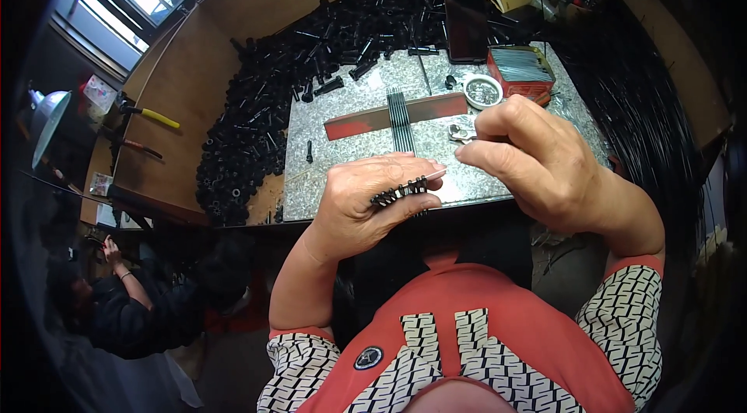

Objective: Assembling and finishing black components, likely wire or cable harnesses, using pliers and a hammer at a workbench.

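From where I stand, the left hand (350,194) is at the middle of the frame, clasping a row of small black parts (401,192) between thumb and fingers; a pale strip (437,173) pokes out by the fingertips. The right hand (545,160), right of centre, is half curled, thumb and forefinger bent toward each other. A silvery metal piece (461,133) shows right by their tips, though I can't tell whether it is gripped.

Just above the left hand, dark rods (399,111) lie across a reddish bar (354,125) on the speckled slab (342,180). Up and right of them sit a white dish (483,91), a red box (529,90) of thin strips and a phone (465,24). Black tubes (257,102) heap along the slab's left and top; black wires (646,94) crowd the upper right. At far left hang yellow-handled pliers (159,117), and another person (128,304) sits at lower left.
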The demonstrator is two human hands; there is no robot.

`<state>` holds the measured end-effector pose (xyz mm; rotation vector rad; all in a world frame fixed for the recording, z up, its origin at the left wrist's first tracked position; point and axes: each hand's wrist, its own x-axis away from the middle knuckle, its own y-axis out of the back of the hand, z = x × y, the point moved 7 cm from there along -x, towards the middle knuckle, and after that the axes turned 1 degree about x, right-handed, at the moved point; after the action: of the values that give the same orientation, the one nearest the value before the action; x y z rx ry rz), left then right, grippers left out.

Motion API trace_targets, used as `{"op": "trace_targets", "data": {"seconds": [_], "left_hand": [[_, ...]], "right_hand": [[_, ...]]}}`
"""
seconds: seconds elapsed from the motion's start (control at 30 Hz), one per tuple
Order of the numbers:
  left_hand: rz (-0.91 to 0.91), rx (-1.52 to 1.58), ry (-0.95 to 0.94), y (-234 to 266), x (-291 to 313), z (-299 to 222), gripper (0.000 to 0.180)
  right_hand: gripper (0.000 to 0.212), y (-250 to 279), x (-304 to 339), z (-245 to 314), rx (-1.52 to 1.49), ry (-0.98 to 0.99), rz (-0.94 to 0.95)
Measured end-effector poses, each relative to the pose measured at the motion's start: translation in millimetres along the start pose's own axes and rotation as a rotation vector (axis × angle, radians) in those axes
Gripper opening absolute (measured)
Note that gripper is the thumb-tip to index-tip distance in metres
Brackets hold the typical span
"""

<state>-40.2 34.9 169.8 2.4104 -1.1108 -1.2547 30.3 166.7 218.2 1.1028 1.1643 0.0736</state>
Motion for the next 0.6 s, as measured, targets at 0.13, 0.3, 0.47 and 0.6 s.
{"op": "trace_targets", "data": {"seconds": [0.13, 0.3, 0.47, 0.6], "left_hand": [[-0.003, 0.019, -0.022, -1, -1, 0, 0.03], [0.009, -0.195, -0.061, -3, -2, -4, 0.036], [0.03, -0.146, -0.072, -4, -1, 2, 0.038], [0.001, -0.127, -0.044, -13, 10, 16, 0.041]], "right_hand": [[0.025, 1, -1, 5, 0.0, 0.045, 0.002], [0.029, 2, -3, 8, -0.024, 0.108, 0.009], [0.045, -9, -11, 4, -0.341, -0.058, -0.033], [0.043, -18, -26, 4, -0.493, -0.125, -0.002]]}}
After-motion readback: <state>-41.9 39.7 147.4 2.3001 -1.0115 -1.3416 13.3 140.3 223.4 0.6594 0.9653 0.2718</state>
